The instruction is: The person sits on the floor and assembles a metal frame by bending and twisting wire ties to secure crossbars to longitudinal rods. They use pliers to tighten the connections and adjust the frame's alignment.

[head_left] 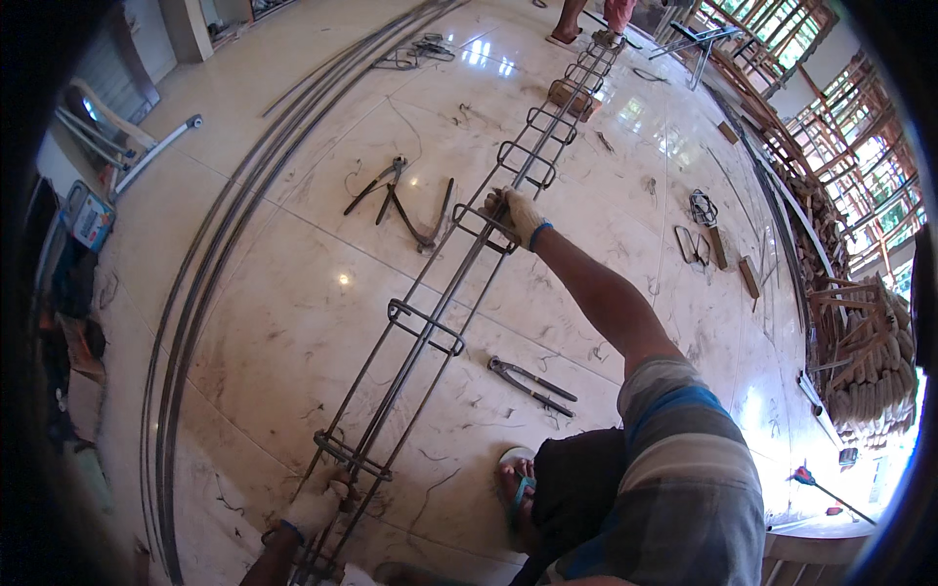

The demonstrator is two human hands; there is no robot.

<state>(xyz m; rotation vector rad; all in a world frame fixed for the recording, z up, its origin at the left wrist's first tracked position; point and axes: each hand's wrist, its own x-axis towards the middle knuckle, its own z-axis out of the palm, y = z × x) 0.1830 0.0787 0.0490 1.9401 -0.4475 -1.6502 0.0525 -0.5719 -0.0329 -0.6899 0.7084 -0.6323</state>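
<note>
Steel rebar cage [430, 322] lies along the tiled floor [293, 293], my gloved left hand [318, 506] gripping its near end, right hand [516, 215] clenched on a farther stirrup [486, 227]; judging pincers [531, 382] next

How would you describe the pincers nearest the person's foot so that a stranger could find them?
Follow the long rebar cage along the tiled floor toward the sandalled foot. The pincers lie just to its right. Unlike the tools left of the cage, they lie alone.
</note>
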